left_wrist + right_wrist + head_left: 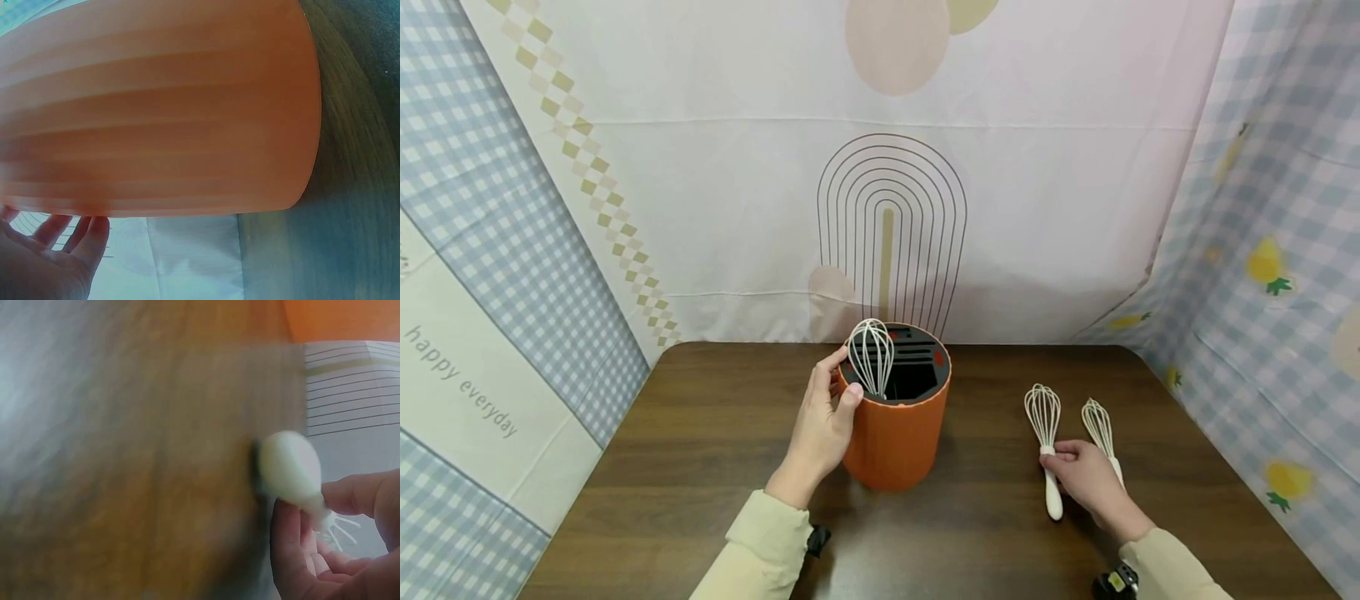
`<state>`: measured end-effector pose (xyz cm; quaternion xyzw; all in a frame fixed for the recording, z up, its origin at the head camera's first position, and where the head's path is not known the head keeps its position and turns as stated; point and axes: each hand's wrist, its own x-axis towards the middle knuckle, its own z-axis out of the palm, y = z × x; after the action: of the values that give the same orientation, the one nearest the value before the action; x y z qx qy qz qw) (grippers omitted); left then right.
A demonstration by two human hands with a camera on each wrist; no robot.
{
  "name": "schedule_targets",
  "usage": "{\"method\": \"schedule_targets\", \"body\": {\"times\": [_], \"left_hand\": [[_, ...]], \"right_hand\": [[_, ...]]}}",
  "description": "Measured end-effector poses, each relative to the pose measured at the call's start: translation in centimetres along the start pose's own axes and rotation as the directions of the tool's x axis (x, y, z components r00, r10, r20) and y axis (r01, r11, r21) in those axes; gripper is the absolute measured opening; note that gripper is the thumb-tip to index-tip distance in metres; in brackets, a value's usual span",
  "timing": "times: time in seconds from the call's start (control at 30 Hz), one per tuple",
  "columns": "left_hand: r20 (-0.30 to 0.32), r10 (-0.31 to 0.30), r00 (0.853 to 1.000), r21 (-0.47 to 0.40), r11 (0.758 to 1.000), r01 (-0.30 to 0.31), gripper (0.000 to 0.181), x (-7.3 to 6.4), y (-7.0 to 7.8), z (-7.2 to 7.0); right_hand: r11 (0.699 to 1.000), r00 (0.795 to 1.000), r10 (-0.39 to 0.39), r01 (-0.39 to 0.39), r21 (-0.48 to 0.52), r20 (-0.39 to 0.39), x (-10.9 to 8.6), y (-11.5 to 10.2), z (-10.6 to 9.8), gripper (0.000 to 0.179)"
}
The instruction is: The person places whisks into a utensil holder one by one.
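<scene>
A round orange knife and utensil holder [895, 442] with a black slotted top stands upright on the table. My left hand [823, 417] grips its upper left side, thumb at the front of the rim; the left wrist view shows the fingers [94, 240] against its ribbed wall. One whisk [871, 354] stands in the holder, wire end up, its handle hidden inside. Over to the right, my right hand [1086, 475] pinches a second white whisk [1054, 496] near the top of its handle, which points toward me. A third whisk [1099, 427] lies just beyond that hand, partly covered by it.
The brown wooden table [715, 467] reaches back to a white printed cloth [737, 208]. Blue checked cloth hangs along the left [497, 167] and right [1247, 333] sides. In the holder's top, a wide dark compartment [913, 382] sits in front of narrow slots.
</scene>
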<state>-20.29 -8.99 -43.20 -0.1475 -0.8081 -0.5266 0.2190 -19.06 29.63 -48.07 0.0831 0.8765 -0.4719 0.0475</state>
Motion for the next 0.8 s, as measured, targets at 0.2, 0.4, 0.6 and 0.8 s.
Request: {"method": "schedule_targets", "body": {"times": [0.2,0.4,0.6,0.8], "left_hand": [[0.002,0.002,1.0,-0.002,1.0,-0.002,0.051,0.2,0.1,0.0],[-0.002,0.0,1.0,-0.001,1.0,0.0,0.051,0.1,0.2,0.0],[0.003,-0.005,1.0,-0.008,1.0,0.005,0.051,0.0,0.2,0.0],[0.006,-0.018,1.0,-0.011,1.0,0.018,0.052,-0.1,0.3,0.0]], "right_hand": [[0.999,0.998,-0.043,0.044,0.015,-0.052,-0.2,-1.5,-0.5,0.05],[0.989,0.988,-0.111,0.12,0.08,-0.107,-0.9,-3.9,-0.8,0.051],[0.964,0.966,-0.2,0.224,0.142,-0.162,-1.5,-6.3,-0.8,0.05],[0.913,0.937,-0.286,0.331,0.24,-0.201,-2.1,-8.5,-0.6,0.046]]}}
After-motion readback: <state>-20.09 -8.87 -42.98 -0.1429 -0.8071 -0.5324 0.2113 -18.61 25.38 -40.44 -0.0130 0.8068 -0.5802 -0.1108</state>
